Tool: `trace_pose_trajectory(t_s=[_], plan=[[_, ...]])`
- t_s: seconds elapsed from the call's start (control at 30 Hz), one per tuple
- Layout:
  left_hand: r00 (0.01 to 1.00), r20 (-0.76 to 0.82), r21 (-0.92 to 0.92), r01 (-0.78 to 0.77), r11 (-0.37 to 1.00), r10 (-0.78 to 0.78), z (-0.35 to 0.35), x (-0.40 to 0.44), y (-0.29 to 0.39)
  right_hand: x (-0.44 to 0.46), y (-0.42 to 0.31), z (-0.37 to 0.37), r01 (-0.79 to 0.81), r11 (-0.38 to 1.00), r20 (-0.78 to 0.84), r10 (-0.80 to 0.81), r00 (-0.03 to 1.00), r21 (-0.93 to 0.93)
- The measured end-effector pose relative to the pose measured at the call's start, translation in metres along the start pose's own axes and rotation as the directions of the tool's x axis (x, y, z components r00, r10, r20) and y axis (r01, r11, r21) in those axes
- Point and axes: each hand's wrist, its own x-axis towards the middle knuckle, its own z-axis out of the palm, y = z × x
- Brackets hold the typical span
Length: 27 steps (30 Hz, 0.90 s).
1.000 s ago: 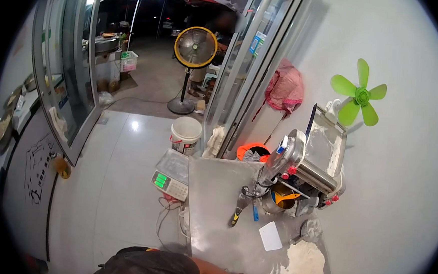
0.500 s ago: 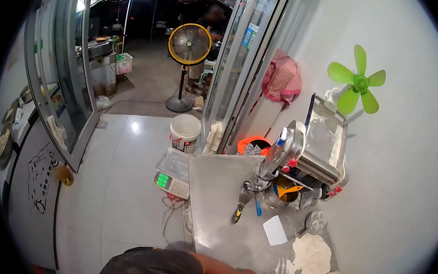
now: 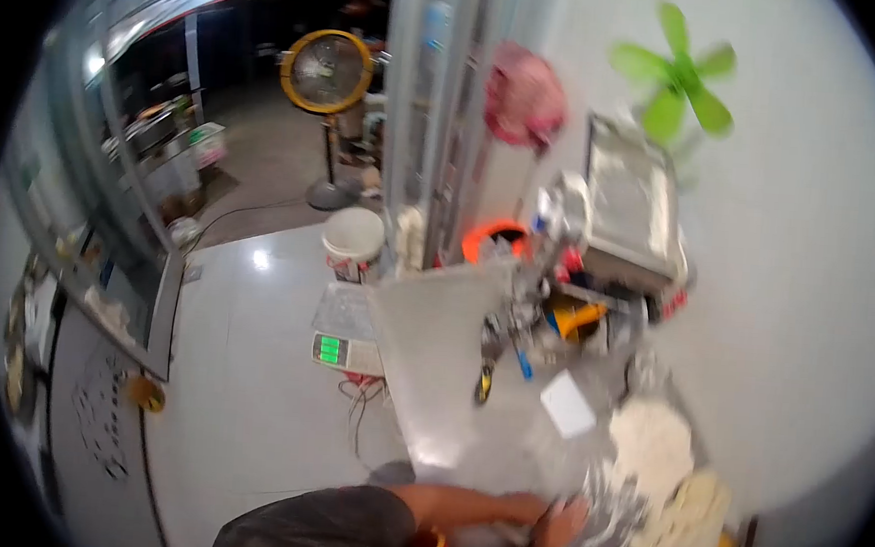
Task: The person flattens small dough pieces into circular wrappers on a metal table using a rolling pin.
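Note:
Both my hands are close together at the near edge of the metal table, beside a floury patch. My left hand (image 3: 531, 508), at the end of the bare arm coming from the dark sleeve, overlaps the right wrist area; its fingers are hidden. The blurred fingers of my right hand (image 3: 567, 520) point toward the flour (image 3: 602, 524), and their grip cannot be made out. Just right of them lies pale dough (image 3: 688, 524), with a flour pile (image 3: 651, 442) beyond it.
On the metal table (image 3: 444, 324) are a white scraper (image 3: 568, 405), a yellow-black-handled tool (image 3: 484, 385) and a dough machine (image 3: 627, 210). Left of it stand a lit scale (image 3: 347, 353) and a white bucket (image 3: 352, 238). A person (image 3: 360, 28) is outside behind a fan (image 3: 327, 71).
The view has tilted and shifted down and right. More of the dough shows, and the forearm of my right hand has come into view beside my left hand.

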Motion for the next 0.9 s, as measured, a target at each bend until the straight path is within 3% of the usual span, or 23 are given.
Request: trace_pose_trajectory(t_s=[0.03, 0.1, 0.17, 0.2, 0.23, 0.27, 0.3, 0.33, 0.37, 0.43, 0.47, 0.57, 0.6, 0.63, 0.7, 0.77, 0.87, 0.9], plan=[[0.999, 0.009, 0.03, -0.04, 0.999, 0.04, 0.008, 0.001, -0.006, 0.012, -0.024, -0.036, -0.218, 0.962, 0.086, 0.207, 0.975, 0.164], [0.993, 0.014, 0.124, -0.117, 0.985, 0.116, 0.023, -0.004, -0.025, -0.014, -0.035, -0.062, -0.295, 0.899, 0.19, 0.244, 0.951, 0.322], [0.989, 0.029, 0.211, -0.145, 0.967, 0.142, 0.03, -0.019, -0.053, -0.076, -0.046, -0.097, -0.132, 0.95, 0.202, 0.076, 0.976, 0.283], [0.99, -0.069, 0.23, -0.107, 0.967, 0.126, 0.033, -0.025, -0.088, -0.112, -0.044, -0.087, 0.006, 0.955, -0.005, -0.005, 1.0, 0.297], [0.982, -0.164, 0.242, -0.055, 0.969, 0.096, 0.054, -0.041, -0.118, -0.124, -0.049, -0.104, -0.068, 0.927, 0.103, 0.032, 0.994, 0.37], [0.992, 0.01, 0.169, 0.119, 0.978, -0.123, -0.02, -0.052, -0.032, -0.121, -0.051, -0.113, -0.094, 0.912, 0.123, 0.049, 0.991, 0.399], [0.972, 0.01, -0.007, 0.237, 0.972, -0.237, -0.026, -0.052, -0.026, -0.119, -0.049, -0.094, -0.046, 0.927, -0.015, 0.056, 0.998, 0.372], [0.955, 0.157, -0.005, 0.255, 0.967, -0.251, -0.048, -0.057, -0.006, -0.094, -0.051, -0.087, -0.163, 0.948, 0.087, 0.145, 0.986, 0.272], [0.926, 0.271, 0.002, 0.272, 0.962, -0.262, -0.066, -0.052, 0.01, -0.065, -0.048, -0.078, -0.176, 0.951, 0.053, 0.168, 0.984, 0.255], [0.943, 0.159, 0.013, 0.294, 0.956, -0.292, -0.056, -0.035, 0.018, -0.011, -0.042, -0.051, -0.307, 0.931, 0.055, 0.302, 0.952, 0.196], [0.948, 0.094, 0.014, 0.303, 0.953, -0.303, -0.052, -0.03, 0.022, 0.001, -0.037, -0.038, -0.274, 0.944, 0.046, 0.271, 0.962, 0.182], [0.96, 0.132, 0.135, 0.228, 0.964, -0.245, -0.052, -0.028, 0.043, 0.0, -0.033, -0.035, -0.208, 0.945, 0.001, 0.215, 0.977, 0.254], [0.962, 0.133, 0.184, 0.214, 0.959, -0.24, -0.051, -0.031, 0.037, -0.023, -0.041, -0.057, -0.204, 0.913, -0.016, 0.224, 0.974, 0.352], [0.965, 0.133, 0.23, 0.193, 0.954, -0.227, -0.05, -0.034, 0.024, -0.056, -0.045, -0.069, -0.188, 0.932, 0.047, 0.182, 0.982, 0.309], [0.972, -0.102, 0.019, 0.213, 0.977, -0.21, -0.036, -0.051, -0.01, -0.114, -0.051, -0.097, -0.169, 0.932, 0.142, 0.129, 0.981, 0.32], [0.97, -0.053, -0.204, 0.221, 0.954, -0.237, -0.053, -0.067, -0.004, -0.128, -0.045, -0.099, -0.156, 0.912, 0.12, 0.119, 0.986, 0.38], [0.947, 0.213, -0.1, 0.266, 0.959, -0.24, -0.072, -0.055, 0.029, -0.082, -0.044, -0.065, -0.164, 0.927, -0.012, 0.178, 0.984, 0.337], [0.955, 0.18, 0.024, 0.237, 0.971, -0.238, -0.066, -0.044, 0.036, -0.048, -0.042, -0.057, -0.202, 0.937, -0.034, 0.221, 0.975, 0.285]])
